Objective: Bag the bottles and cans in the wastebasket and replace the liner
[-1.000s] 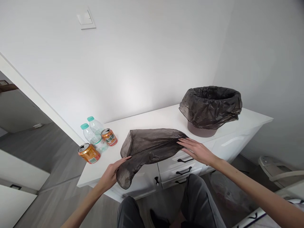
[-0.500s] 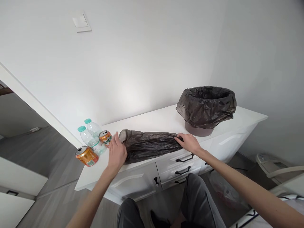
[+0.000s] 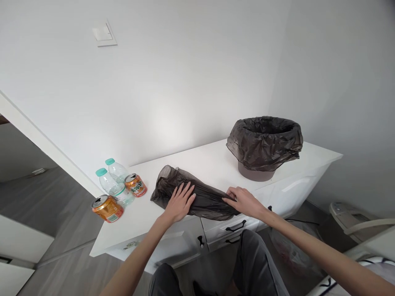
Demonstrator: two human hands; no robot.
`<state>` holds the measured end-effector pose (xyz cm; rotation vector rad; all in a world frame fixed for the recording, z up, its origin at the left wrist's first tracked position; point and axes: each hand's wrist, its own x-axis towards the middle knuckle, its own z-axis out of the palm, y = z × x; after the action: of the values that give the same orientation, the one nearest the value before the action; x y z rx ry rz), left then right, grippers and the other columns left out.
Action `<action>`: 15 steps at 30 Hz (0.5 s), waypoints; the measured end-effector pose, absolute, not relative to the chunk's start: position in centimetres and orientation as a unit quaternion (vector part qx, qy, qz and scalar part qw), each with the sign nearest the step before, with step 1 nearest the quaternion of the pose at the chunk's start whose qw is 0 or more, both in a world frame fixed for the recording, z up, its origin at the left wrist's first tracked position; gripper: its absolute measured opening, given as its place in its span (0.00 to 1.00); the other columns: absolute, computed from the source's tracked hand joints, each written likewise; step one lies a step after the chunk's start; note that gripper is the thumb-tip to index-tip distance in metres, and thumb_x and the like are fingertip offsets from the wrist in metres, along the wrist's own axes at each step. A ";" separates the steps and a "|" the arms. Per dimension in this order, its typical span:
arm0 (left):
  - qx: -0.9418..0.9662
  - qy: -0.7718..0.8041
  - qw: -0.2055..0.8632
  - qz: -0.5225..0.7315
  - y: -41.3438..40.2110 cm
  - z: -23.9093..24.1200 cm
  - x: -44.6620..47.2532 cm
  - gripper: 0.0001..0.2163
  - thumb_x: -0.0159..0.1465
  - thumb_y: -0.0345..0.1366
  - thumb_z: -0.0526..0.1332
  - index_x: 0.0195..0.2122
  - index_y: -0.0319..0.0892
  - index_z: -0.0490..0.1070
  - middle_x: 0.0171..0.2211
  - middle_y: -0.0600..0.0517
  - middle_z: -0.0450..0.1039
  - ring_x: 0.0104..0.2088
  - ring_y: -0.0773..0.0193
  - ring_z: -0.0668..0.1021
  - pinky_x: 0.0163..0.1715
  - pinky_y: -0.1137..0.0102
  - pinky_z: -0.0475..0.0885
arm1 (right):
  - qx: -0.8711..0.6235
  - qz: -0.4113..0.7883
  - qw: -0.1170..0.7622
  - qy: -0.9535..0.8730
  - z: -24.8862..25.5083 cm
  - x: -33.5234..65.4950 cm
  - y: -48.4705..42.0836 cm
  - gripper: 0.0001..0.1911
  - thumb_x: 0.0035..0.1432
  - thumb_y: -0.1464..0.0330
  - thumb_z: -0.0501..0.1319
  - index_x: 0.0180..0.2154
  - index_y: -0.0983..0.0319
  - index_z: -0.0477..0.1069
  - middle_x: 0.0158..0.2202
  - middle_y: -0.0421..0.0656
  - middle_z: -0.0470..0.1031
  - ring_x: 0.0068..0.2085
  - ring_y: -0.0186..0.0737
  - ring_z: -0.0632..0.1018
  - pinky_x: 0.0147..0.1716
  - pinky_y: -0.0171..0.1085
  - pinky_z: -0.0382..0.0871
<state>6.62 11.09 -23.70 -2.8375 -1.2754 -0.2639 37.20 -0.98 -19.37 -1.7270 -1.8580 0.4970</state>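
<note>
A loose dark plastic bag (image 3: pixel 166 185) lies crumpled along the front of a white cabinet top (image 3: pixel 210 162). My left hand (image 3: pixel 179 202) rests flat on the middle of the bag with its fingers spread. My right hand (image 3: pixel 243 200) sits at the bag's right end, fingers curled down on the bunched plastic. A small bin (image 3: pixel 264 144) lined with another dark bag stands at the back right of the top.
Two clear bottles with teal caps (image 3: pixel 111 183) and two orange cans (image 3: pixel 107 208) lie at the left end. A wall switch (image 3: pixel 104 33) is high on the wall. Drawers with dark handles (image 3: pixel 235 226) front the cabinet. My knees show below.
The hanging part of the bag has been brought up onto the top and gathered into a shorter bundle. My left hand moved from the bag's left end onto its middle.
</note>
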 end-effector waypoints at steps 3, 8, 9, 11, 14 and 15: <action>-0.891 -0.443 0.043 -0.087 12.7 -22.6 2.9 0.28 0.77 0.51 0.40 0.76 0.53 0.53 0.75 0.51 0.54 0.76 0.52 0.54 0.73 0.49 0.52 | -0.575 0.301 0.360 -0.670 -18.5 36.3 -4.0 0.09 0.65 0.62 0.59 0.46 0.56 0.65 0.23 0.31 0.58 0.28 0.38 0.65 0.32 0.36 0.60; -0.865 -0.485 0.068 -0.113 11.6 -19.5 -0.2 0.28 0.78 0.46 0.40 0.73 0.41 0.60 0.72 0.40 0.61 0.74 0.47 0.58 0.71 0.44 0.55 | -0.469 0.501 0.400 -0.607 -15.6 33.8 -8.3 0.20 0.65 0.56 0.62 0.55 0.54 0.63 0.25 0.31 0.59 0.27 0.35 0.62 0.29 0.35 0.59; -0.866 -0.479 0.071 -0.124 10.7 -19.1 -0.1 0.27 0.78 0.45 0.41 0.72 0.40 0.61 0.72 0.40 0.62 0.74 0.48 0.60 0.71 0.45 0.55 | -0.454 0.539 0.395 -0.589 -15.1 33.4 -8.9 0.20 0.65 0.55 0.62 0.55 0.53 0.64 0.26 0.32 0.62 0.27 0.35 0.63 0.28 0.35 0.58; -0.882 -0.441 0.065 -0.152 8.5 -18.4 0.8 0.25 0.78 0.44 0.43 0.71 0.44 0.63 0.71 0.44 0.63 0.73 0.51 0.61 0.72 0.48 0.57 | -0.438 0.585 0.383 -0.566 -14.2 32.5 -9.8 0.19 0.65 0.55 0.64 0.55 0.51 0.68 0.26 0.33 0.63 0.26 0.34 0.63 0.27 0.34 0.58; -0.929 -0.335 0.019 -0.153 5.3 -18.3 2.7 0.23 0.78 0.42 0.46 0.72 0.51 0.62 0.73 0.50 0.61 0.74 0.55 0.60 0.72 0.51 0.60 | -0.404 0.622 0.393 -0.544 -13.7 30.4 -10.1 0.17 0.63 0.56 0.68 0.52 0.49 0.74 0.26 0.34 0.64 0.27 0.35 0.68 0.26 0.33 0.62; -0.944 -0.301 0.001 -0.137 4.5 -18.5 3.2 0.23 0.77 0.42 0.48 0.72 0.52 0.60 0.73 0.50 0.60 0.74 0.54 0.59 0.72 0.51 0.60 | -0.375 0.649 0.400 -0.527 -13.7 29.5 -9.6 0.17 0.62 0.56 0.69 0.52 0.50 0.75 0.28 0.36 0.67 0.28 0.35 0.71 0.26 0.33 0.64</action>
<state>3.18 4.52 -18.48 -2.9625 -0.9457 -0.4298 29.47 -9.65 -13.68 -0.9478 -1.3329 1.6422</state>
